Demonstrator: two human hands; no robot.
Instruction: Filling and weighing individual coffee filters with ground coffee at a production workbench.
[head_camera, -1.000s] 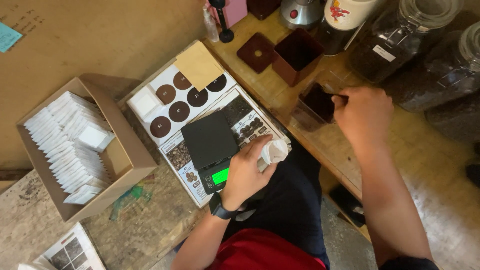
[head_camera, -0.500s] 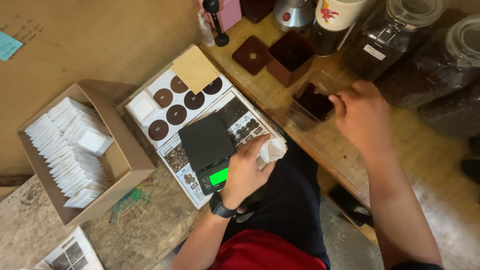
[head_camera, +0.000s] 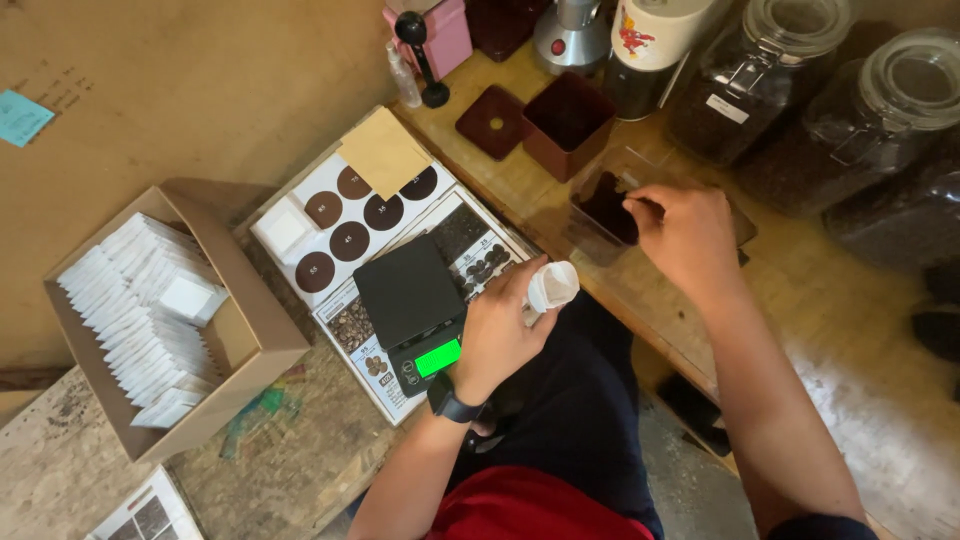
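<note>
My left hand (head_camera: 500, 330) holds a small white filter bag (head_camera: 552, 286) open at its top, beside a black digital scale (head_camera: 410, 300) with a lit green display. My right hand (head_camera: 685, 235) reaches into a clear plastic container (head_camera: 603, 212) of dark coffee grounds on the wooden bench; its fingers are pinched at the container's rim, and whatever they grip is hidden. A dark watch sits on my left wrist.
A cardboard box (head_camera: 245, 340) of several white sachets stands at the left. Printed charts (head_camera: 345, 205) with brown circles lie under the scale. A maroon box (head_camera: 568, 120) and lid (head_camera: 492, 122), glass jars (head_camera: 770, 70) of beans, a grinder and a pink tin line the back.
My right hand has stayed at the clear container, dipping its fingers in. My left hand keeps the white bag steady by the scale. The view has shifted slightly.
</note>
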